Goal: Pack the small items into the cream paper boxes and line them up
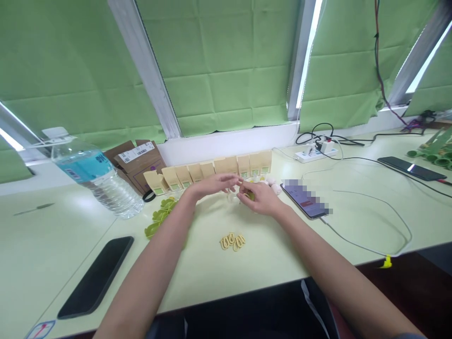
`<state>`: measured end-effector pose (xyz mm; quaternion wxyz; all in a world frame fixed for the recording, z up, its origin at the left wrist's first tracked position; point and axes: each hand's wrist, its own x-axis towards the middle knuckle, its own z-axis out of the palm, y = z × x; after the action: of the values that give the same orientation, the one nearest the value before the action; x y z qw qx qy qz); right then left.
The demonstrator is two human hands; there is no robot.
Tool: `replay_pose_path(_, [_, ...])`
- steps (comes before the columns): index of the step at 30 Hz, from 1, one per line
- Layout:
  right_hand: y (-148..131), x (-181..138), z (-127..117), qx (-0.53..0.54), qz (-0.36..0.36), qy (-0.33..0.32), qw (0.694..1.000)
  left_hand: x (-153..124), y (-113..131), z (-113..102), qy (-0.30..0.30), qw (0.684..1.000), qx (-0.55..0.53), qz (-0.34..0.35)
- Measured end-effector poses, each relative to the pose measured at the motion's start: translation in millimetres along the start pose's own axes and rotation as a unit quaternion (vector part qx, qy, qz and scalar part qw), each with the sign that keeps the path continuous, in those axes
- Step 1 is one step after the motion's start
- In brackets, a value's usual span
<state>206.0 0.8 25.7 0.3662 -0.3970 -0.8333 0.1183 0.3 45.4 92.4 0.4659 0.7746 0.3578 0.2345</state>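
My left hand (217,184) reaches over the middle of the table, its fingers stretched out and fairly flat, the tips close to or touching my right hand. My right hand (260,197) is closed, with a small yellow-green piece (251,194) showing between its fingers. Under the hands is something clear and whitish (232,197), too blurred to name. Small white rounded pieces (275,188) lie just beyond my right hand. Green cup-like, petal-edged pieces (159,217) sit in a line beside my left forearm. Nearer to me lies a cluster of yellow loops (232,241).
Small cream boxes (201,171) stand in a row behind the hands. At left are a water bottle (99,174), a cardboard box (141,165) and a black phone (97,275). To the right are a plugged-in phone (305,200), a power strip (316,154) and another phone (411,168).
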Motion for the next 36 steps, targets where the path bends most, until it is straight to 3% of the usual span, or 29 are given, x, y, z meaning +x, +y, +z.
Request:
replay_pose_path(5, [2,-1,3,0.019,-0.014,-0.001,1.0,-30,-15,4,-0.053,0.998,-0.041,-0.005])
replay_pose_path(7, [1,-1,4,0.025,-0.01,-0.009,1.0,-34,-22,2,-0.036,0.999,-0.039,-0.005])
replay_pose_path(9, [1,-2,4,0.025,0.006,-0.003,1.0,-38,-29,-4,0.014,1.0,-0.011,-0.007])
replay_pose_path(12, [2,-2,5,0.026,0.014,0.016,0.999,-49,-39,-25,0.137,0.988,0.061,-0.034])
replay_pose_path(15, [2,-2,5,0.041,0.003,0.018,0.999,-68,-49,-48,0.257,0.959,0.08,-0.087])
replay_pose_path(19, [0,-1,7,0.053,-0.01,0.011,0.998,-99,-61,-72,0.367,0.916,0.047,-0.154])
replay_pose_path(24, [-3,-1,7,0.057,-0.018,0.01,0.998,-129,-80,-93,0.477,0.864,0.017,-0.157])
replay_pose_path(26, [-4,-1,7,0.056,-0.017,0.01,0.998,-135,-87,-100,0.492,0.835,0.121,-0.213])
replay_pose_path(30, [-4,-1,7,0.056,-0.012,0.01,0.998,-136,-98,-109,0.465,0.765,0.336,-0.295])
replay_pose_path(36, [-4,-1,8,0.058,-0.014,0.001,0.998,-128,-113,-116,0.417,0.759,0.371,-0.334])
